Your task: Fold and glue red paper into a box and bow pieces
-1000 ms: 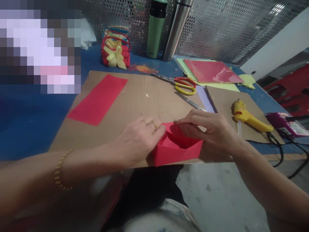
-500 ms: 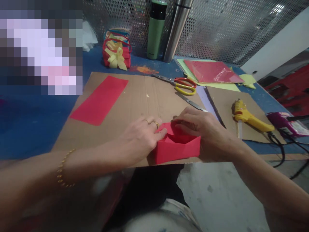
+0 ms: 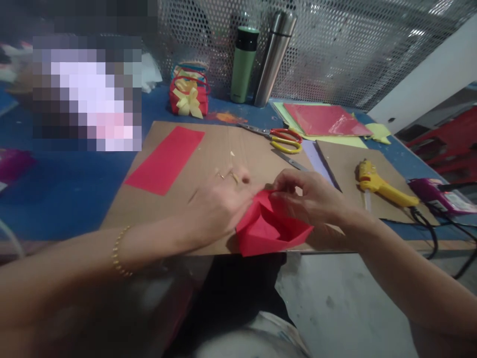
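A small red paper box [image 3: 274,233], open at the top, sits at the front edge of a brown cardboard sheet [image 3: 219,144]. Its walls are bent and tilted. My left hand [image 3: 223,204], with rings on it, is closed on the box's left back corner, slightly blurred. With thumb and fingers pinched, my right hand [image 3: 305,194] grips the back wall's upper edge. A flat red paper strip [image 3: 166,159] lies on the cardboard to the left. Beyond my hands are scissors [image 3: 285,140] with one red and one yellow handle, and a metal blade [image 3: 290,160].
To the right, a yellow glue gun [image 3: 387,189] rests on a smaller cardboard piece [image 3: 335,159], its black cable trailing off. At the back stand a green bottle [image 3: 244,67], a steel flask [image 3: 274,62], a small red bag with a yellow bow [image 3: 189,99] and coloured sheets [image 3: 328,119].
The box's walls have been pulled out of square, its front now slanting. Both hands have shifted their grip toward its back edge. The camera view has tilted slightly.
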`<state>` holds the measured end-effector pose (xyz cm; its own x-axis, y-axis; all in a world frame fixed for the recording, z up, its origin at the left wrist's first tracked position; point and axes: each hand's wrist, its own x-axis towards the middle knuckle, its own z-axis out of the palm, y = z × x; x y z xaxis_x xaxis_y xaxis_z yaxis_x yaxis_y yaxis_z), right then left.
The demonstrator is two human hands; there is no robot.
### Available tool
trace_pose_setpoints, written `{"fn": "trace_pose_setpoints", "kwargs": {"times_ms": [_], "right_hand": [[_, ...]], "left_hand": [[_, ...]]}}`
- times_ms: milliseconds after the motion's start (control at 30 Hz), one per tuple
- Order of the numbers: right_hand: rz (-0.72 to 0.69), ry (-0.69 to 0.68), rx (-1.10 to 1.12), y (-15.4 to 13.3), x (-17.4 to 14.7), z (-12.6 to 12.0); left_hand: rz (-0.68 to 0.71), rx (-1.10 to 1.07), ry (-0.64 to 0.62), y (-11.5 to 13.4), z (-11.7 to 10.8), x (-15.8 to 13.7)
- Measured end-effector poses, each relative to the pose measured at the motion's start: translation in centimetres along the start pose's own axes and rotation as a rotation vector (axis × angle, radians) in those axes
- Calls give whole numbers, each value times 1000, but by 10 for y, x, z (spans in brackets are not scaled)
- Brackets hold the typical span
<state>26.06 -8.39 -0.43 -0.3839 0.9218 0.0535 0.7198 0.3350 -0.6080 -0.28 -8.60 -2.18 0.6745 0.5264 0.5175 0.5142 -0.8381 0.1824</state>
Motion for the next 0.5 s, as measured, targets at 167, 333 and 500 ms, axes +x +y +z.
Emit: {"fn": "trace_pose_setpoints", "kwargs": {"times_ms": [167, 333, 500], "right_hand": [[-171, 149, 122, -8, 17, -7], [-148, 245, 245, -10, 34, -4], [-62, 198, 610, -8, 36, 16]], "left_hand": [[-401, -402, 154, -20, -6, 7], [-718, -838, 111, -24, -6, 12], [-807, -1054, 173, -19, -4, 16]]}}
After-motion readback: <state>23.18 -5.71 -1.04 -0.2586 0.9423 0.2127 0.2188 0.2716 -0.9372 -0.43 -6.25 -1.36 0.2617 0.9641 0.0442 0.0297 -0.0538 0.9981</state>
